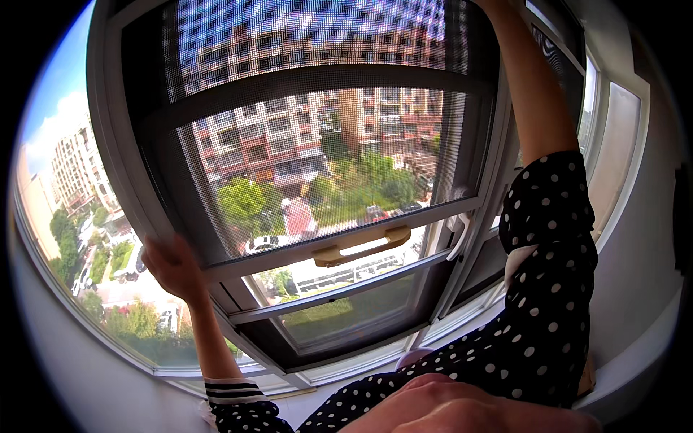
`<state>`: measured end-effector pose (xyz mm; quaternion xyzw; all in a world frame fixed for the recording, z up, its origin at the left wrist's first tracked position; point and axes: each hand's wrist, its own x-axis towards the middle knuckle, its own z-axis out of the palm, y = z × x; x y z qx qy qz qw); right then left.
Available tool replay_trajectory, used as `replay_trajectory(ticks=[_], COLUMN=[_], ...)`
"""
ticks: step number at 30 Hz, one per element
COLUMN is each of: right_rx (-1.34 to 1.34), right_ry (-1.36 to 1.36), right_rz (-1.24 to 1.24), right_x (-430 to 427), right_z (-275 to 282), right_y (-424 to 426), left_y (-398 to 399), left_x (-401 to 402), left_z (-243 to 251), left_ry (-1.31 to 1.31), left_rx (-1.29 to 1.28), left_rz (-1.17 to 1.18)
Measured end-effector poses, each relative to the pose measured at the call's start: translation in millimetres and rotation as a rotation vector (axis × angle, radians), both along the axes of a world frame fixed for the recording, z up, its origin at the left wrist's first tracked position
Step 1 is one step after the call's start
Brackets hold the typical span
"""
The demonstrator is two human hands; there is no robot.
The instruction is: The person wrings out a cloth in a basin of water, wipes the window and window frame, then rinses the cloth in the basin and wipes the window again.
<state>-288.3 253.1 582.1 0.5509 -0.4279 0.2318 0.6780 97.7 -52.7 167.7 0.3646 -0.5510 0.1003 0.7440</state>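
Note:
A framed insect screen point(330, 162) spans the window before me, its dark mesh crossed by a dark horizontal band. My left hand point(172, 265) grips the lower left side of the white screen frame point(122, 151). A yellowed pull handle point(363, 248) runs along the frame's bottom bar point(260, 265). Raised along the right side, my right arm point(533, 97) leaves the picture at the top, so my right hand is out of view. Close to the frame's lower right corner is a white window lever handle point(460, 235).
Below the screen's bottom bar lies a lower window pane point(352, 308) in a dark surround. To the left, a large window point(103, 260) looks down on trees and buildings far below. More window panels point(617, 157) and a pale wall point(644, 227) stand to the right.

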Motion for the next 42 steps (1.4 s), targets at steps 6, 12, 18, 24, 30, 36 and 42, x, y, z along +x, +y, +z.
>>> replay_trajectory(ticks=[6,12,18,24,30,36,42], right_rx=[-0.145,-0.257,0.305,0.922,-0.126,-0.682,-0.069], right_ry=[-0.469,-0.131,-0.480,-0.738,-1.058,-0.026,-0.252], right_rz=[-0.006,-0.084,0.904,1.370,0.764,-0.188,-0.283], right_x=[-112.8,13.0,79.4,-62.0,-14.3,-58.9,-59.7], right_z=[39.3,11.0,-32.6,-68.6,-89.4,-124.0,-175.8], right_y=[58.0,-28.9,-17.0,102.9,116.0,45.3,83.1], left_y=[2.7,0.1,-0.9,-4.7,-13.1,-13.4,-9.5], left_x=[-5.0,-4.2,-3.7,-4.3,1.5,-1.8,2.0], left_z=[4.4,3.7,2.7,3.2,-3.9,-1.9,-3.5], left_ry=[0.000,-0.029,-0.020,0.019,-0.015,-0.044,-0.036], left_rx=[-0.062,-0.062,0.017,0.056,0.048,0.006,0.004], left_rz=[-0.051,0.013,-0.015,-0.043,0.008,0.036,0.006])
